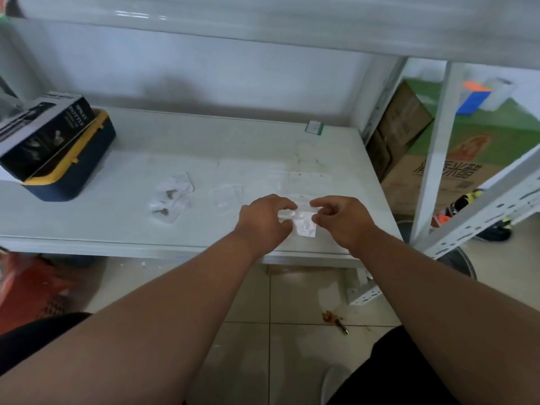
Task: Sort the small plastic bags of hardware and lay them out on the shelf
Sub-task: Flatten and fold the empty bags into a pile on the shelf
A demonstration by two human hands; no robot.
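Observation:
Both hands meet over the front right of the white shelf (204, 147). My left hand (264, 219) and my right hand (340, 219) pinch a small clear plastic bag (305, 226) between them, each at one end of its top edge. The bag hangs just above the shelf surface; its contents are too blurred to tell. Two clear bags with dark metal screws (169, 197) lie left of my hands. Another flat clear bag (226, 197) lies between them and my left hand. More pale bags (298, 182) lie just beyond my fingers.
A black box rests on a navy and yellow case (73, 171) at the shelf's left end. A shelf upright (435, 147) and cardboard boxes (438, 171) stand to the right. A small green-edged label (314, 127) sits at the back right.

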